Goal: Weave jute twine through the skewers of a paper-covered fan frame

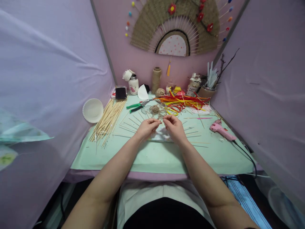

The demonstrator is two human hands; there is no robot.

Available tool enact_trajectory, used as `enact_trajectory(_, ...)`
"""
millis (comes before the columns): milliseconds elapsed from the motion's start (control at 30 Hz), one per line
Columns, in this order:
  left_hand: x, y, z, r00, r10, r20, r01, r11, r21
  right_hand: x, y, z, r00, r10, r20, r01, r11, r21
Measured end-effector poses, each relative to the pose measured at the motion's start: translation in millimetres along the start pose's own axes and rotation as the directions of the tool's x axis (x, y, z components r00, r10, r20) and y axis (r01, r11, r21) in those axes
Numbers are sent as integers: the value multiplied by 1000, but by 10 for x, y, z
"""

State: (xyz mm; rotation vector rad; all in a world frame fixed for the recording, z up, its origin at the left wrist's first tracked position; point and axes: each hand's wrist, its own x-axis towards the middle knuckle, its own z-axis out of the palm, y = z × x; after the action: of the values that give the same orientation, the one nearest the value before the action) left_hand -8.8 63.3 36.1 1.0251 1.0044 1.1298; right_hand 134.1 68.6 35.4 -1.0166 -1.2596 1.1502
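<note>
My left hand (150, 126) and my right hand (174, 125) are raised close together over the middle of the table, fingertips pinched. Loose jute twine (164, 112) runs from a small bundle behind them to the fingertips, and both hands seem to hold it; the fingers hide most of the strand. Below the hands lies a fan-shaped spread of thin bamboo sticks (127, 129), rayed out to both sides. At its centre is a white piece (160, 137), partly covered by my hands and wrists.
A pile of bamboo sticks (108, 122) and a white paper bowl (92, 110) lie left. Green-handled pliers (134, 106), coloured pipe cleaners (188, 101) and a twine spool (156, 80) stand or lie behind. A pink glue gun (222, 129) with its cord lies right. A decorated fan (175, 28) hangs above.
</note>
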Motion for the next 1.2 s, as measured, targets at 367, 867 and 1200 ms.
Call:
enact_trajectory(367, 9, -31, 16, 998, 68, 0, -68, 997, 44, -3, 59, -25, 998, -32, 51, 37, 995, -95)
enact_trajectory(867, -21, 30, 36, 999, 51, -12, -52, 975, -215, -20, 64, 5, 996, -41, 78, 45, 998, -50)
enact_trajectory(1200, -8, -11, 31, 996, 81, 31, -76, 986, -149, -16, 77, 23, 999, 20, 42, -19, 999, -30)
